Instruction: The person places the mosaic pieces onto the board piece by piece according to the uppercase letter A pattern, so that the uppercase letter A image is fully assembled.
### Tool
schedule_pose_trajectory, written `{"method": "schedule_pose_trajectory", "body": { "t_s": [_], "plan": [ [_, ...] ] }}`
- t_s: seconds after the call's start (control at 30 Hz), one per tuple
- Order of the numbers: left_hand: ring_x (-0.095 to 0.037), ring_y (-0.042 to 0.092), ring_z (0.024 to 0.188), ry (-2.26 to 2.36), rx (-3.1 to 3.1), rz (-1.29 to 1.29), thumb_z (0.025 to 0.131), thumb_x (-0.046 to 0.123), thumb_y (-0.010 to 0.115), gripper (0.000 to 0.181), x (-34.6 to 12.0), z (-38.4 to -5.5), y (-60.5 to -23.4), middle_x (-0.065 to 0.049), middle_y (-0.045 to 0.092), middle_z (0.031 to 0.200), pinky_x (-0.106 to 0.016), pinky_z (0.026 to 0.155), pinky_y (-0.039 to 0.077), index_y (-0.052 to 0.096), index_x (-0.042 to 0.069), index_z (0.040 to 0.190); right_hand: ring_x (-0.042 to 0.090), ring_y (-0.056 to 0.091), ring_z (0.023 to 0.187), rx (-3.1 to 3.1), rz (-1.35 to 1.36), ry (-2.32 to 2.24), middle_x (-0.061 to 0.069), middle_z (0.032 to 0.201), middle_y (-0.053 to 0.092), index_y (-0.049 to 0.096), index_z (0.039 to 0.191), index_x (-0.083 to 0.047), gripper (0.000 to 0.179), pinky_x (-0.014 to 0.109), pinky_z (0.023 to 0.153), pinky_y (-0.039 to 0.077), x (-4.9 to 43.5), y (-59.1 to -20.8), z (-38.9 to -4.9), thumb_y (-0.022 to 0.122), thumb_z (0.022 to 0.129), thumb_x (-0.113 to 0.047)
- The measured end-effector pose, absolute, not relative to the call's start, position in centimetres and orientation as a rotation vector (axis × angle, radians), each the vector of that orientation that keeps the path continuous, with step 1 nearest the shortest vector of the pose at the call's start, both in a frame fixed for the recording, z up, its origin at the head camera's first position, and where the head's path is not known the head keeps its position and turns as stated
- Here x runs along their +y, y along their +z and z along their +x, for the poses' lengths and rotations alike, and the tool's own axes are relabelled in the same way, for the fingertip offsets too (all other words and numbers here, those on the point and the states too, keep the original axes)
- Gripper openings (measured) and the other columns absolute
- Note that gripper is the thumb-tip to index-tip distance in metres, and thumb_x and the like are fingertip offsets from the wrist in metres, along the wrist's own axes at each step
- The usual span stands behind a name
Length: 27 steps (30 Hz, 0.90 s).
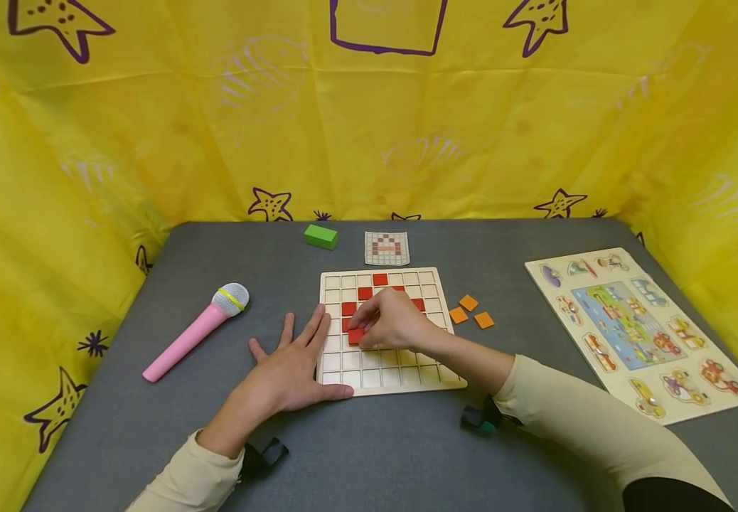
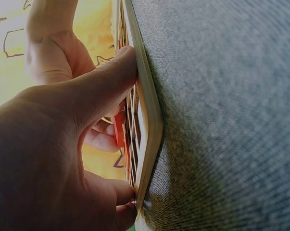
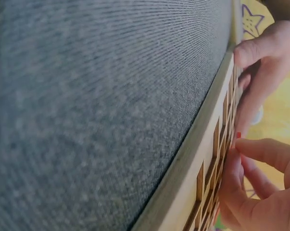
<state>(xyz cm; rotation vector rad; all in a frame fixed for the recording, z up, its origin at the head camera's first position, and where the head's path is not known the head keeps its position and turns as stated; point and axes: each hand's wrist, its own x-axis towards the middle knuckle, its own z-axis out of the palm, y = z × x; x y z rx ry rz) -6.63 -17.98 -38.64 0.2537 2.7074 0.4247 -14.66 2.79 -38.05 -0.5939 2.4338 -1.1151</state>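
A light wooden grid board [image 1: 394,378] lies on the table with several red square tiles [image 1: 380,279] set in its cells. My right hand [image 1: 391,320] is over the board's middle, pinching a red tile [image 1: 355,337] between thumb and fingers. In the left wrist view that red tile [image 2: 119,131] stands tilted at the grid surface. My left hand [image 1: 292,366] lies with spread fingers along the board's left side, its thumb [image 2: 120,65] on the near edge. Part of the grid and some tiles are hidden under the right hand.
Beyond the board lie a small pattern card [image 1: 387,249] and a green block [image 1: 321,237]. Three orange tiles [image 1: 468,303] are right of the board. A pink toy microphone [image 1: 196,332] lies at left, a wooden picture puzzle [image 1: 644,334] at right. Yellow cloth [image 1: 356,142] hangs around the table.
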Motion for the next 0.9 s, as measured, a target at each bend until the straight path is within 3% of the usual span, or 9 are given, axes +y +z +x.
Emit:
{"method": "schedule_pose_trajectory", "body": {
  "t_s": [0.9],
  "plan": [
    [-0.053, 0.0, 0.158, 0.423, 2.715, 0.259, 0.078, 0.079, 0.072, 0.126, -18.0, -6.6, -38.6, 0.001, -0.002, 0.178, -0.096, 0.097, 0.002, 0.011, 0.017, 0.169, 0.009, 0.063, 0.071, 2.473, -0.7, -0.991, -0.005, 0.074, 0.073, 0.083, 0.091, -0.011, 0.026, 0.023, 0.065, 0.053, 1.4, -37.9, -14.4, 0.088, 0.07, 0.005]
  ]
}}
